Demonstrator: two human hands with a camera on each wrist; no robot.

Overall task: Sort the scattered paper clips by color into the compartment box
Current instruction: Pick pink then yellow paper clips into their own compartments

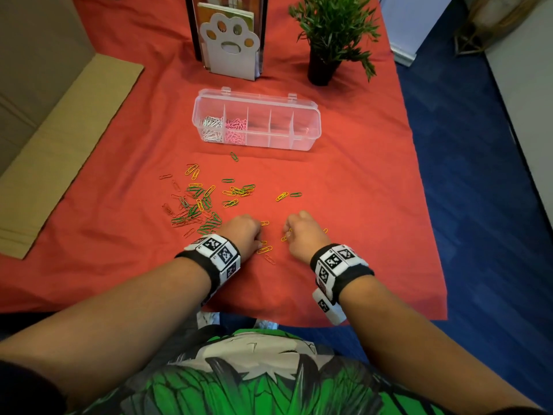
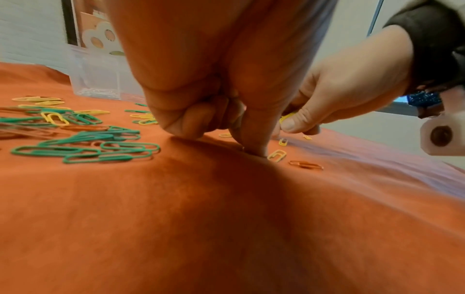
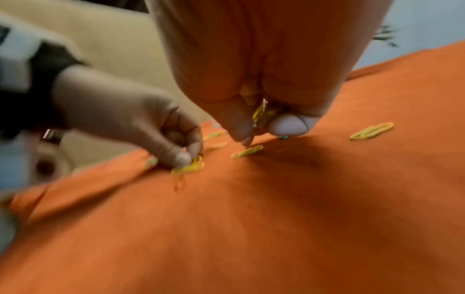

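Observation:
A clear compartment box [image 1: 306, 141] stands open at mid-table, with white clips [image 1: 212, 128] in its leftmost cell and pink clips [image 1: 235, 130] in the one beside it. Green, yellow and red clips [image 1: 203, 202] lie scattered on the red cloth [image 1: 359, 190] in front of it. My left hand [image 1: 258, 235] [image 2: 221, 141] has curled fingers and pinches a yellow clip [image 3: 188, 168] that lies on the cloth. My right hand [image 1: 288, 232] [image 3: 261, 131] holds a bunch of yellow clips [image 3: 261, 112] in its curled fingers, its fingertips down at another yellow clip [image 3: 247, 152].
A white paw-shaped holder [image 1: 230, 46] and a potted plant [image 1: 329, 34] stand behind the box. Flat cardboard [image 1: 59, 145] lies at the left. The cloth's right edge drops to blue floor [image 1: 478, 205]. A red clip [image 2: 305, 165] lies near my left thumb.

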